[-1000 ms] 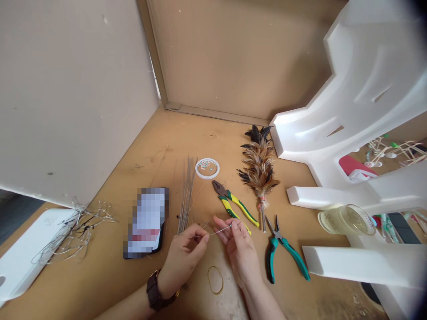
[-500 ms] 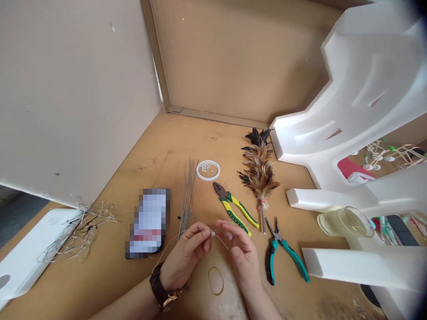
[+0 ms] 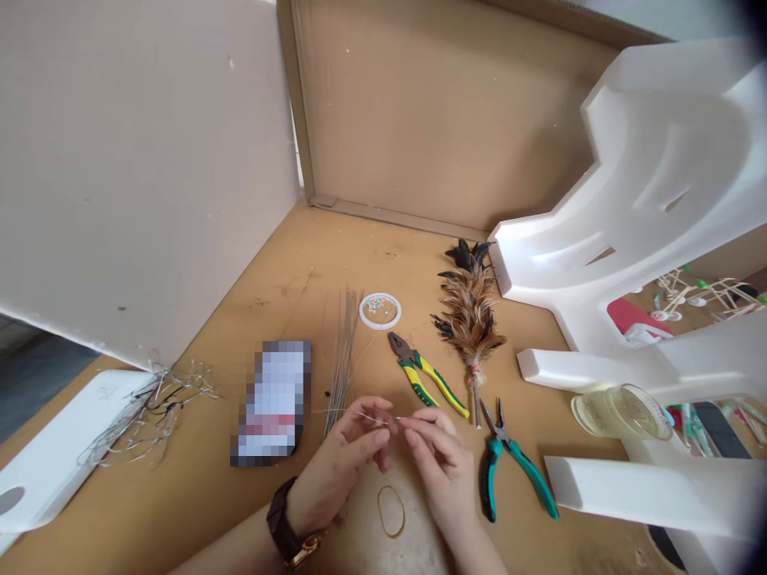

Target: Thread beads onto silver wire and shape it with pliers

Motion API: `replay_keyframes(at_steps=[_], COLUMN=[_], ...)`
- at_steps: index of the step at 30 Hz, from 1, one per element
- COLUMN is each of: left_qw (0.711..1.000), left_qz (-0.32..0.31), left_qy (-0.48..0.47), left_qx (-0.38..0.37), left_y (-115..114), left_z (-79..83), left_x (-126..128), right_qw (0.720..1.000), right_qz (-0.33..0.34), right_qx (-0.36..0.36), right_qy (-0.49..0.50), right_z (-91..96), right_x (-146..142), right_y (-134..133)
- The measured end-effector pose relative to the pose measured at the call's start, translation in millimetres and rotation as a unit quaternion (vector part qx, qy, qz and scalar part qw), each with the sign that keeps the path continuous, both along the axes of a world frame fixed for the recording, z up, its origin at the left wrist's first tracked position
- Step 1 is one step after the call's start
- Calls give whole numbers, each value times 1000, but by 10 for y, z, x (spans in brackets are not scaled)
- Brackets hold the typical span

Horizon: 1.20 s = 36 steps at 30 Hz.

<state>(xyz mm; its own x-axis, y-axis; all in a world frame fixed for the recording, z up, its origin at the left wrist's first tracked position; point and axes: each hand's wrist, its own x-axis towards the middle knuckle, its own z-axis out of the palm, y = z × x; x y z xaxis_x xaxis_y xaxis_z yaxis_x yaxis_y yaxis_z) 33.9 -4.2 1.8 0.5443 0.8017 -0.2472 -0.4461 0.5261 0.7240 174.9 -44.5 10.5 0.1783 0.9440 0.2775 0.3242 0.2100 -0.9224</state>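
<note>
My left hand [image 3: 347, 459], with a dark watch [image 3: 293, 527] on its wrist, pinches a thin pale wire [image 3: 372, 417] between thumb and fingers. Close by on its right, my right hand [image 3: 443, 459] has thumb and forefinger pressed together at the end of the same wire. A bead there is too small or hidden to make out. Below the hands lies a yellow rubber band [image 3: 391, 512]. Combination pliers [image 3: 428, 375] with yellow-green handles rest just beyond my right hand. Straight wires [image 3: 343, 351] lie bundled beyond my left hand.
A white ring [image 3: 363, 316] surrounds small pastel beads. To the right lie a feather duster [image 3: 470, 307] and teal long-nose pliers [image 3: 503, 447]; a white plastic chair [image 3: 659, 184] and a glass jar [image 3: 623, 411] are beyond. Leftward are a blurred phone [image 3: 276, 391] and tangled wires [image 3: 159, 415].
My right hand has gone from loosely spread fingers to a pinch at the wire. The small pale bead seen at my left fingertips no longer shows. The view has shifted slightly.
</note>
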Motion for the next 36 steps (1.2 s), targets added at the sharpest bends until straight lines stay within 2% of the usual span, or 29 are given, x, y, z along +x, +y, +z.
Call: replay_keyframes(at_steps=[3, 7, 11, 15, 17, 19, 20, 21, 22, 23, 24, 27, 29, 33, 36], left_qw=[999, 998, 998, 995, 990, 985, 983, 982, 981, 980, 979, 976, 975, 975, 980], left_qz=[-17, -12, 40, 89, 120, 150, 162, 169, 173, 177, 182, 199, 209, 210, 192], left_qy=[-7, 32, 30, 25, 29, 34, 34, 32, 29, 27, 25, 26, 25, 14, 12], left_qx=[37, 53, 28, 41, 61, 77, 82, 84, 85, 85, 85, 78, 75, 71, 59], left_y=[-7, 35, 133, 191, 194, 197, 203, 212, 224, 239, 255, 300, 319, 333, 334], left_z=[6, 60, 153, 212, 218, 216, 213, 211, 208, 204, 201, 187, 175, 153, 149], left_x=[-9, -53, -141, -212, -226, -231, -233, -235, -238, -242, -248, -268, -277, -270, -257], right_qw=[997, 993, 990, 983, 978, 983, 992, 997, 985, 952, 938, 908, 885, 842, 822], right_qz=[35, 54, 53, 84, 111, 107, 66, 8, -19, -18, -4, 44, 66, 82, 81], right_qx=[-42, -65, -83, -119, -126, -104, -86, -78, -90, -101, -102, -100, -103, -125, -136], right_qy=[60, 79, 100, 113, 119, 108, 65, -23, -149, -287, -330, -405, -449, -518, -547], right_z=[66, 144, 237, 323, 336, 321, 304, 283, 256, 226, 192, 82, 11, -96, -139], right_x=[15, 65, 153, 249, 310, 370, 392, 402, 400, 383, 353, 221, 137, 51, 33], right_y=[3, 39, 129, 266, 384, 587, 727, 891, 1071, 1259, 1444, 1894, 2072, 2216, 2253])
